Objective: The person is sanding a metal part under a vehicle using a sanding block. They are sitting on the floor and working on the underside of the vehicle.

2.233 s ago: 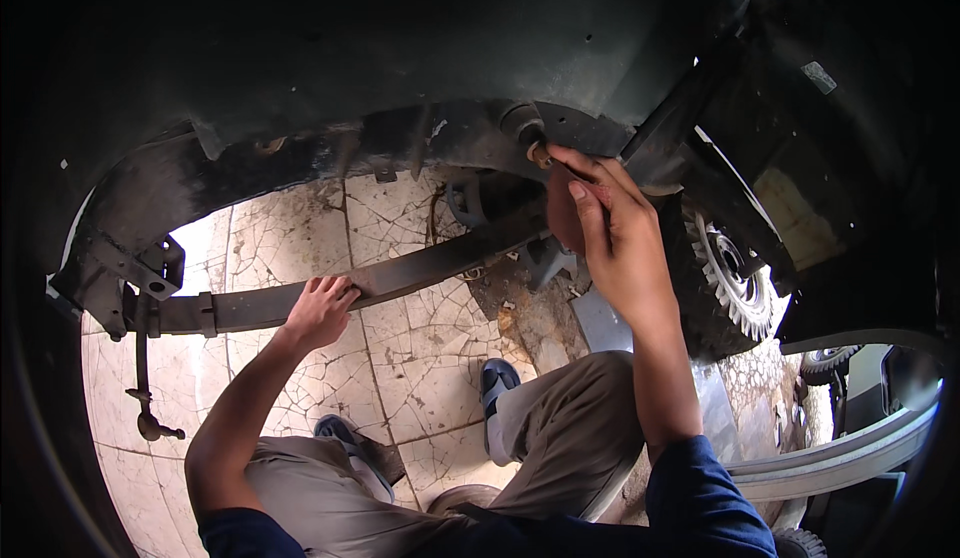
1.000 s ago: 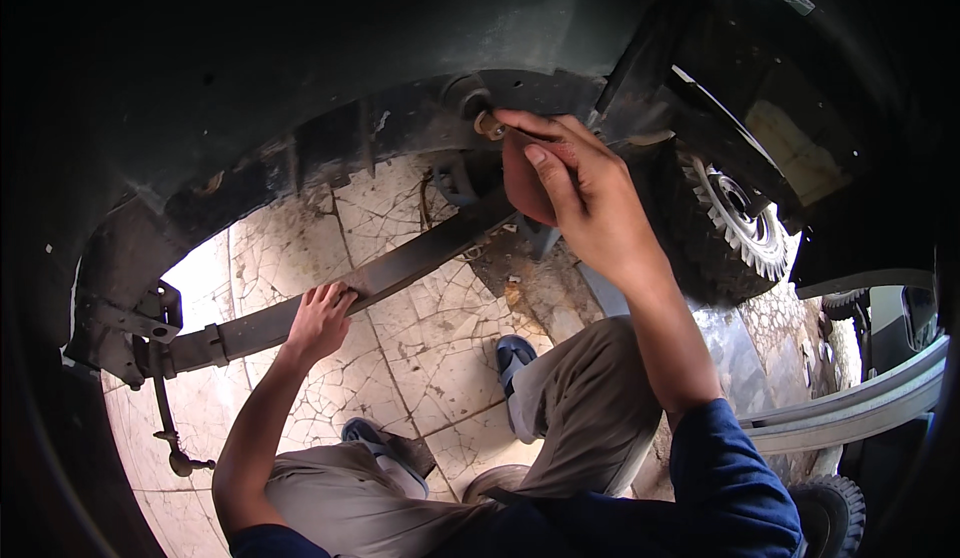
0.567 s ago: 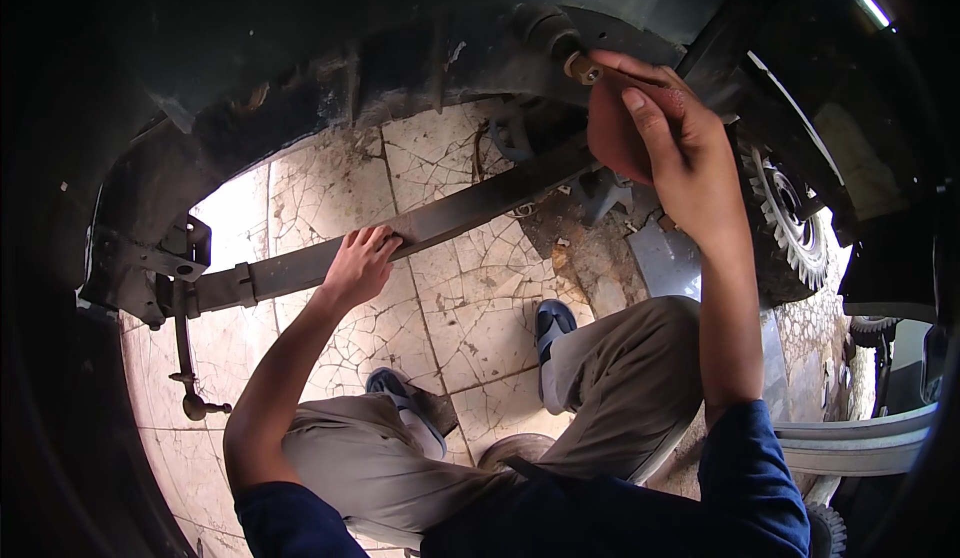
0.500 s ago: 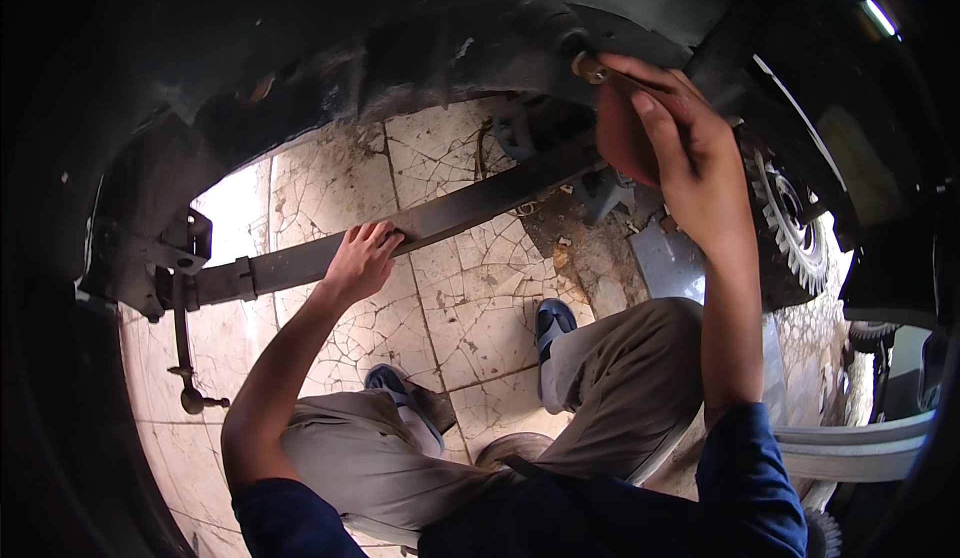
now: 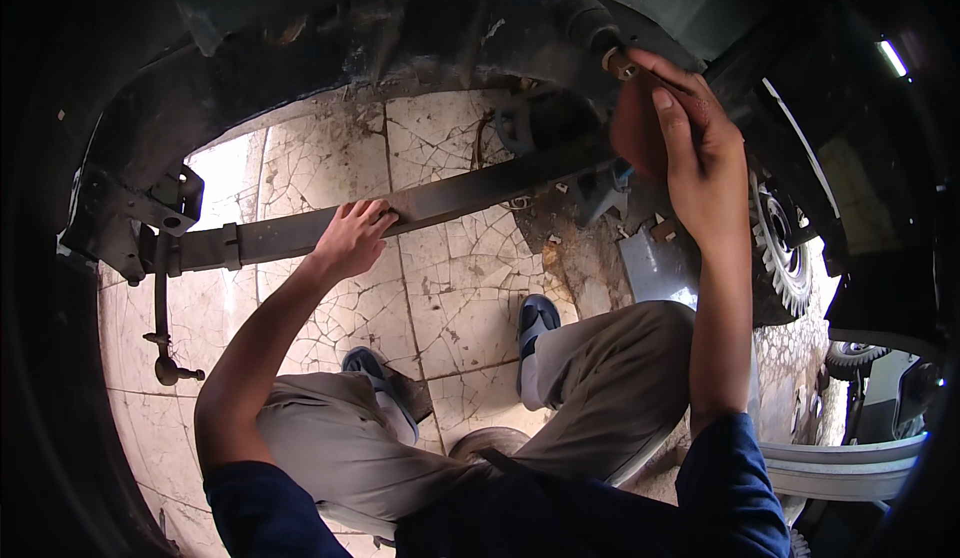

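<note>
My right hand (image 5: 700, 148) is closed on a reddish-brown sheet that looks like sandpaper (image 5: 637, 130), pinched under the thumb. Its forefinger reaches to a small brass-coloured round fitting (image 5: 621, 64) on the dark underside of the vehicle. The sheet's far side is hidden, and whether it touches the fitting I cannot tell. My left hand (image 5: 350, 240) rests on a long, dark, flat metal bar like a leaf spring (image 5: 455, 195). Its fingers lie slightly bent over the top of the bar, and it holds nothing loose.
Dark bodywork (image 5: 300, 58) arches overhead. At the bar's left end, a bracket (image 5: 178, 198) and a hanging rod with a ball end (image 5: 166, 363) stick out. A toothed wheel (image 5: 785, 253) stands at the right, above a pale curved rim (image 5: 850, 463). Cracked tiles (image 5: 450, 298) cover the floor.
The view has shifted a little, so the bar and bracket appear higher and further left. My right hand stays at the fitting with the sheet; my left remains on the bar.
</note>
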A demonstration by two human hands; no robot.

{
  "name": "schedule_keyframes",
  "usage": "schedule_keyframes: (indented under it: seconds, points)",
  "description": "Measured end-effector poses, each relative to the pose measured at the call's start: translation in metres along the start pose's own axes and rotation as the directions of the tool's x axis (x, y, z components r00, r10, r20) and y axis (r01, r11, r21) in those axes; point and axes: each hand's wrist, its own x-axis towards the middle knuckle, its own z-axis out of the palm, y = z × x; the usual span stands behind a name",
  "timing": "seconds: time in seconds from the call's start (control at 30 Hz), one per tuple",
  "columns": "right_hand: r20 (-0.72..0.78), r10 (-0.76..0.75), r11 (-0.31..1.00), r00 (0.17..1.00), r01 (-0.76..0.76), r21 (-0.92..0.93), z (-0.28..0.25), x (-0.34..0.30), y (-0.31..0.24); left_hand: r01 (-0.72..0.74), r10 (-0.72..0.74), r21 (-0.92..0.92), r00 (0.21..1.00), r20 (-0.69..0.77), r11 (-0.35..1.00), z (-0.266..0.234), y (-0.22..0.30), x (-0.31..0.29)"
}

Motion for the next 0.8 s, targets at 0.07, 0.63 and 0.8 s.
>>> schedule_keyframes:
  seconds: [0.07, 0.63, 0.8]
  points:
    - [-0.008, -0.015, 1.000, 1.000, 0.015, 0.023, 0.004, 0.000, 0.003, 0.038, -0.039, 0.015, 0.990, 0.132, 0.999, -0.005, 0.000, -0.002]
    - [-0.044, -0.102, 0.995, 0.994, 0.102, -0.007, 0.008, 0.000, 0.015, 0.241, -0.209, 0.018, 0.799, 0.563, 0.970, -0.094, 0.012, 0.005]
    - [-0.017, -0.161, 0.987, 0.987, 0.161, -0.013, 0.003, 0.000, 0.018, 0.285, -0.271, 0.046, 0.833, 0.483, 0.957, -0.118, 0.019, 0.013]
